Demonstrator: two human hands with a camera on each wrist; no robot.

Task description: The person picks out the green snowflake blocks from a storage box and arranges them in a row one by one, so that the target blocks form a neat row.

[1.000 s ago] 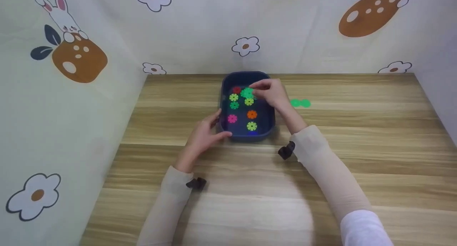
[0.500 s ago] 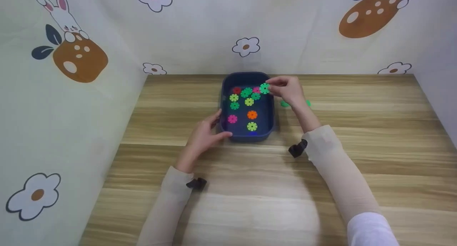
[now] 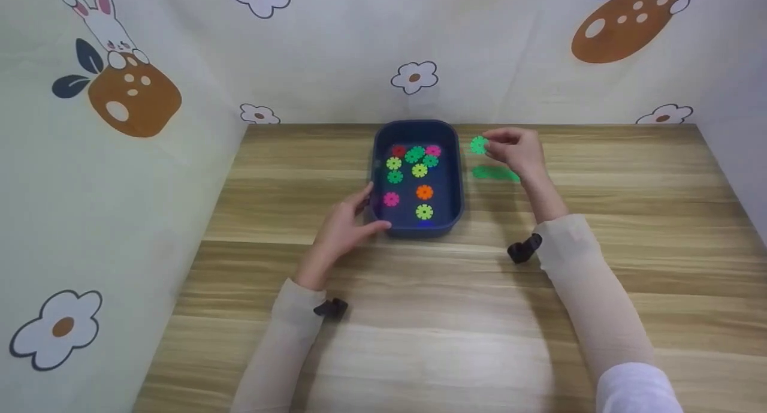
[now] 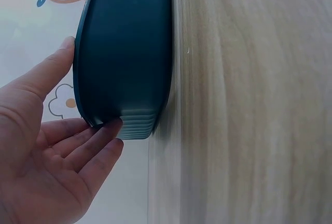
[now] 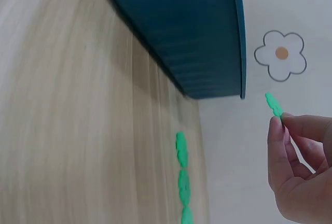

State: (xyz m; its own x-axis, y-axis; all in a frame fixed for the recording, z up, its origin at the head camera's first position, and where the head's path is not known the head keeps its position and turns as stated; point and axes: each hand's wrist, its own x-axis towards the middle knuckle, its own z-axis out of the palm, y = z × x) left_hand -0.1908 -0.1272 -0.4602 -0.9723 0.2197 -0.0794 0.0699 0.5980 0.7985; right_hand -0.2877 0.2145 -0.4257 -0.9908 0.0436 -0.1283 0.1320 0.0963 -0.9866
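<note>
Right hand point(image 3: 520, 152) pinches a green disc point(image 3: 478, 145) beside the bin point(image 3: 444, 191).
Left hand point(image 3: 343, 224) holds the bin's near left corner.

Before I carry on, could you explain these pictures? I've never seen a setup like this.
There is no machine here, only a person working bare-handed. The wide picture is taken from the head, looking forward and down; the other two are taken from the left and right wrists. On the wooden table stands a dark blue tray with small notched discs in several colours inside. To its right lies a row of green pieces. The left grip holds the tray's near left corner; the right grip pinches a green disc, raised above the table.
</note>
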